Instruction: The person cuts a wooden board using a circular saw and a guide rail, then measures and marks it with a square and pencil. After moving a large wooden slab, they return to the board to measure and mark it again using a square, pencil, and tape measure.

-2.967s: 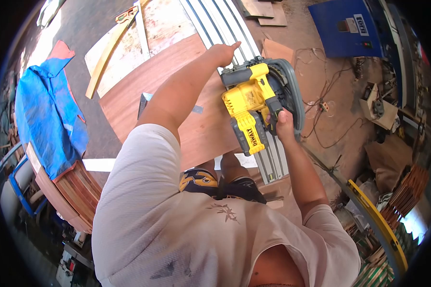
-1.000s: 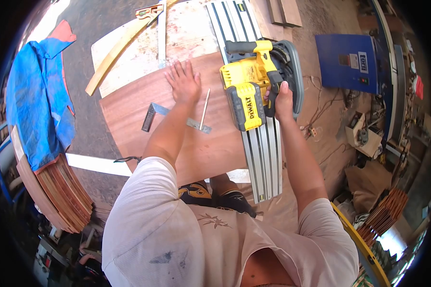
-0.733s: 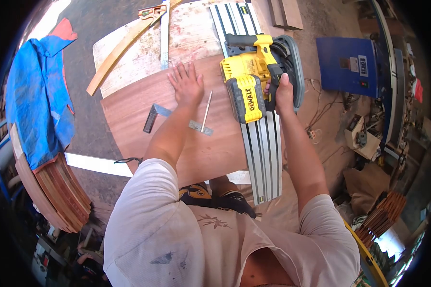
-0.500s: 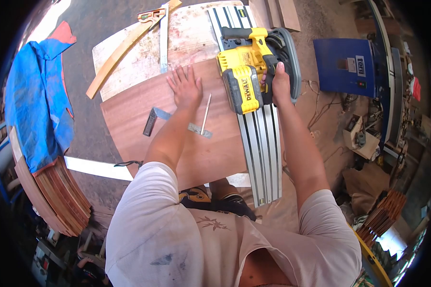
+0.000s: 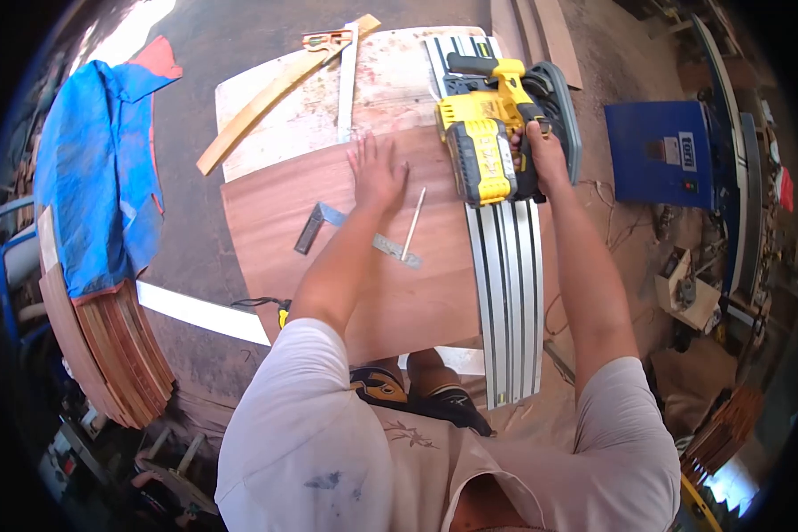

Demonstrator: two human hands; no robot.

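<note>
My right hand (image 5: 545, 155) grips the rear handle of a yellow and black cordless track saw (image 5: 488, 142). The saw sits on a long silver guide rail (image 5: 504, 301), toward its far end. Under the rail lies a reddish-brown wooden board (image 5: 355, 306). My left hand (image 5: 379, 177) rests flat on this board near its far edge, fingers spread and holding nothing. Close to my left forearm, a try square (image 5: 315, 223) lies on the board, its blade partly hidden by the arm. A thin white pencil-like stick (image 5: 414, 222) crosses the visible end of that blade. The saw's blade is hidden.
Beyond the board, a wooden strip (image 5: 257, 113) and a combination square (image 5: 348, 84) lie on a stained pale panel (image 5: 399, 66). A blue tarp (image 5: 97, 186) covers stacked wooden slats (image 5: 129, 355) at left. A blue cabinet (image 5: 656, 155) stands right, near cables.
The saw has slid a little forward along the rail, away from me, with my right hand on it. My left hand stays on the board. The whole view has shifted slightly.
</note>
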